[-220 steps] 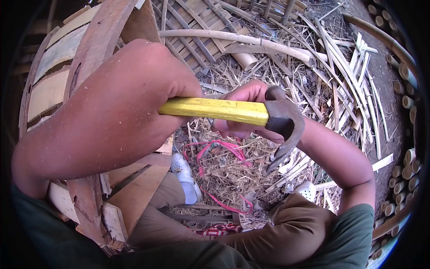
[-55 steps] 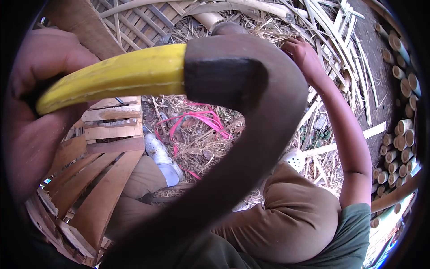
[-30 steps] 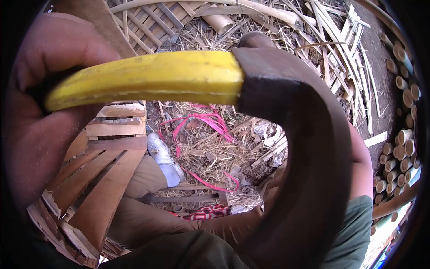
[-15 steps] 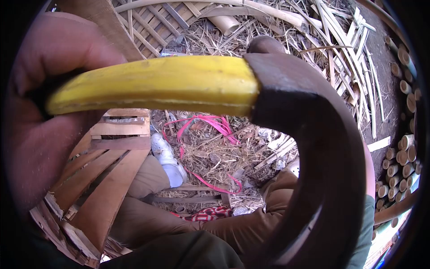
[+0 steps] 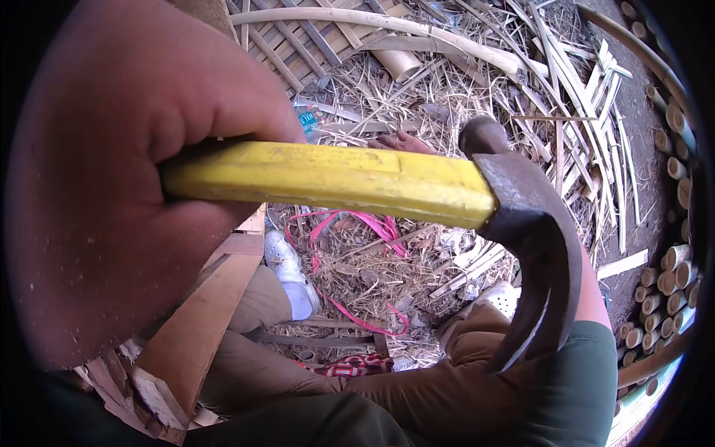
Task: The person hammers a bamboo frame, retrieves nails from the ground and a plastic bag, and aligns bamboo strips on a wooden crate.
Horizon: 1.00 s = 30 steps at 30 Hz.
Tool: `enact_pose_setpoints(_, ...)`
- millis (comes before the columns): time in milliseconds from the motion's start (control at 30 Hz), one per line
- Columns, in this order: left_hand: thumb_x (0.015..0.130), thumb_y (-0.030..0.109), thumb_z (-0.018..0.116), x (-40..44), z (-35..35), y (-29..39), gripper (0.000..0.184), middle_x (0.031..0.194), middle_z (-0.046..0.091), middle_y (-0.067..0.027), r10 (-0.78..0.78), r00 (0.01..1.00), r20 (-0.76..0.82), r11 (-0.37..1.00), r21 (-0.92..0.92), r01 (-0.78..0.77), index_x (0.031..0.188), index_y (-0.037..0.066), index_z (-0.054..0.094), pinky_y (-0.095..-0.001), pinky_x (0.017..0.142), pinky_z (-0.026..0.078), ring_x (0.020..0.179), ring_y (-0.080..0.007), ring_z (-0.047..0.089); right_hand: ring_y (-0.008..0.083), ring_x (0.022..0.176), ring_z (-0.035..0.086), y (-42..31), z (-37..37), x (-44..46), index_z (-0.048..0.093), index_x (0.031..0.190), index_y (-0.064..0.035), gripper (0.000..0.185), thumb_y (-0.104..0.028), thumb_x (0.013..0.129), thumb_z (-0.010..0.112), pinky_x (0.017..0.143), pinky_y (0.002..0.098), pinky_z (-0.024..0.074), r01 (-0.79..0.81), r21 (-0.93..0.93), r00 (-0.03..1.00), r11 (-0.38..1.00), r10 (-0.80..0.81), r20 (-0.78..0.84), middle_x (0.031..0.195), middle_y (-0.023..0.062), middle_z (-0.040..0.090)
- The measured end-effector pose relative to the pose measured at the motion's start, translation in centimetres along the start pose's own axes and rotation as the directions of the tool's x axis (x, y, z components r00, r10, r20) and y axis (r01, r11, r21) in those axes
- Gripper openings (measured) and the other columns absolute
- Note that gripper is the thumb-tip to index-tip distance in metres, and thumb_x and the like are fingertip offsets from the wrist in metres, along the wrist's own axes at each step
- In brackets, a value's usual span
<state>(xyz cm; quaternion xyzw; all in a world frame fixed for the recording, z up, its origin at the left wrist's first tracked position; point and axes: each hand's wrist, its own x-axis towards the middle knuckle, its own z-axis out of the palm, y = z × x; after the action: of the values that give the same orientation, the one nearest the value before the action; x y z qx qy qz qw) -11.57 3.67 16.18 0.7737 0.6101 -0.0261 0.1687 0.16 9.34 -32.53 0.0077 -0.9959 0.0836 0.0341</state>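
My left hand [image 5: 186, 112] is closed around the yellow handle of a claw hammer [image 5: 335, 179], held up close to the camera. The dark metal head points to the right, its claw curving downward. Beyond the handle, my right hand [image 5: 406, 141] is low over the straw-littered ground [image 5: 365, 276], fingers spread and nothing visible in them. The handle hides part of that hand, and the hammer head hides much of its arm. A small blue-green wrapper [image 5: 307, 121] lies beside my left hand's fingers.
Slatted wood [image 5: 197, 328] stands at the lower left. Pink ribbon [image 5: 387, 231] lies between my feet. Split strips [image 5: 558, 82] and a woven panel [image 5: 287, 45] are farther off; cut bamboo ends [image 5: 674, 279] line the right. Red patterned cloth [image 5: 354, 365] lies near my legs.
The hammer has moved away from the camera and now shows smaller, with my left hand farther right. My right hand, hidden half a second ago, now shows behind the handle.
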Motion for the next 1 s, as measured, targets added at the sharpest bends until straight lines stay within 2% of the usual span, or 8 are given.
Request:
enact_pose_setpoints(167,0.062,-0.001,0.071,-0.4,0.0,-0.4,0.015,0.067,0.062,-0.0123,-0.018,1.0,0.015,1.0,-0.025,0.019,0.075,0.001,0.063,-0.0346,0.055,0.043,0.06,-0.0287,0.061,0.0264,0.115,0.056,0.4,-2.7,-0.8,0.063,0.117,-0.0059,0.044,-0.041,0.09,0.06,0.096,0.0466,0.0435,-0.138,0.184,0.99,0.973,0.13,0.052,0.125,0.0166,0.058)
enact_pose_setpoints(267,0.063,0.0,0.069,-0.3,-0.1,-1.1,0.014,0.066,0.062,-0.012,0.091,0.995,-0.037,0.996,0.019,-0.09,0.075,0.001,0.063,-0.0347,0.055,0.043,0.059,-0.0291,0.06,0.0265,0.113,0.057,0.5,-4.9,-1.7,0.063,0.117,-0.0063,0.043,-0.039,0.089,0.06,0.095,0.0463,0.044,-0.222,0.272,0.974,0.936,0.203,0.097,0.123,0.0164,0.059)
enact_pose_setpoints(333,0.064,0.0,0.068,0.0,-0.2,-0.8,0.013,0.066,0.062,-0.0122,0.076,0.997,-0.004,0.997,-0.021,-0.076,0.076,0.0,0.063,-0.0346,0.055,0.043,0.059,-0.029,0.06,0.0266,0.112,0.057,0.4,-5.8,-2.2,0.063,0.118,-0.0067,0.043,-0.038,0.089,0.06,0.094,0.0461,0.0444,-0.264,0.31,0.964,0.913,0.239,0.118,0.122,0.0162,0.059)
enact_pose_setpoints(467,0.063,-0.002,0.067,0.0,0.0,-0.5,0.014,0.067,0.062,-0.0127,0.04,0.999,0.017,0.996,-0.086,-0.039,0.077,0.0,0.064,-0.0342,0.055,0.044,0.059,-0.0289,0.061,0.0269,0.11,0.058,0.3,-6.8,-2.7,0.063,0.118,-0.0073,0.042,-0.036,0.088,0.06,0.093,0.0457,0.0451,-0.32,0.358,0.947,0.877,0.288,0.14,0.119,0.0159,0.06)
enact_pose_setpoints(567,0.062,-0.004,0.067,-0.3,0.1,-0.4,0.016,0.067,0.062,-0.0135,0.005,1.0,-0.029,0.996,-0.091,-0.008,0.077,0.0,0.065,-0.034,0.055,0.044,0.06,-0.029,0.062,0.027,0.108,0.059,0.3,-7.0,-2.6,0.063,0.119,-0.0077,0.041,-0.035,0.088,0.06,0.091,0.0454,0.0456,-0.345,0.38,0.938,0.858,0.314,0.145,0.117,0.0157,0.061)
enact_pose_setpoints(667,0.061,-0.005,0.067,-0.2,-0.1,-0.1,0.018,0.068,0.062,-0.0137,-0.004,1.0,0.027,0.997,-0.076,0.006,0.078,0.0,0.065,-0.0342,0.055,0.044,0.061,-0.029,0.062,0.0272,0.107,0.059,0.4,-7.3,-2.5,0.062,0.119,-0.0082,0.041,-0.034,0.087,0.061,0.09,0.0451,0.0461,-0.368,0.397,0.93,0.841,0.338,0.147,0.115,0.0155,0.061)
enact_pose_setpoints(1000,0.062,-0.004,0.068,-0.1,-0.3,-0.4,0.017,0.066,0.061,-0.0126,0.048,0.999,0.008,0.998,-0.049,-0.048,0.077,0.002,0.065,-0.0351,0.055,0.043,0.06,-0.0297,0.061,0.0278,0.101,0.061,0.6,-7.2,-1.0,0.061,0.121,-0.0097,0.04,-0.029,0.086,0.061,0.086,0.0441,0.0479,-0.399,0.437,0.913,0.806,0.391,0.113,0.109,0.0148,0.063)
